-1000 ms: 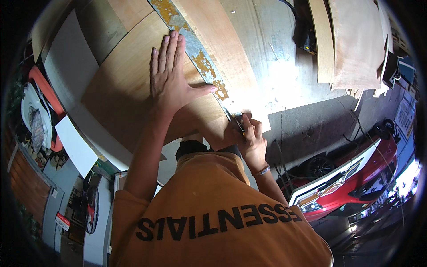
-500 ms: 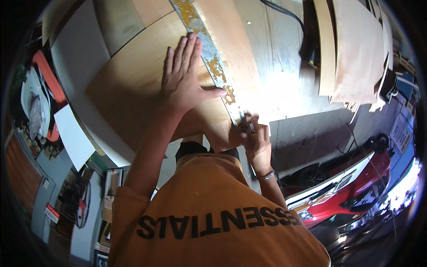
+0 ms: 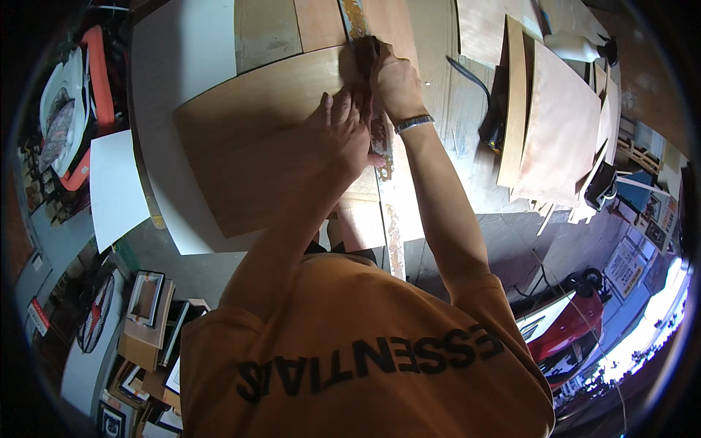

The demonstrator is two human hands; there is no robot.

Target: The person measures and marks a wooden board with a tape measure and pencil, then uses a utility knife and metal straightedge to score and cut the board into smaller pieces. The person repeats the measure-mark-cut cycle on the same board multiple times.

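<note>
A long metal straightedge [image 3: 395, 244] with flaking yellow-brown paint lies across a thin sheet of plywood [image 3: 241, 139]. My left hand [image 3: 347, 135] presses flat beside it, fingers extended toward the far side and the thumb reaching onto the metal. Farther up the straightedge, my right hand [image 3: 396, 84] is closed, with a watch or bracelet on its wrist. A small dark shape shows at its fingertips, but shadow hides what it holds.
White board [image 3: 164, 168] lies beneath the plywood at the left. Stacked thin wood sheets [image 3: 558, 124] and a dark cable [image 3: 471, 77] are on the right. Picture frames [image 3: 146, 296] stand low left; a red vehicle [image 3: 577, 328] is at the lower right.
My right hand has moved from the straightedge's near end to its far part, past my left hand. My left hand stays flat at the straightedge. The view has shifted.
</note>
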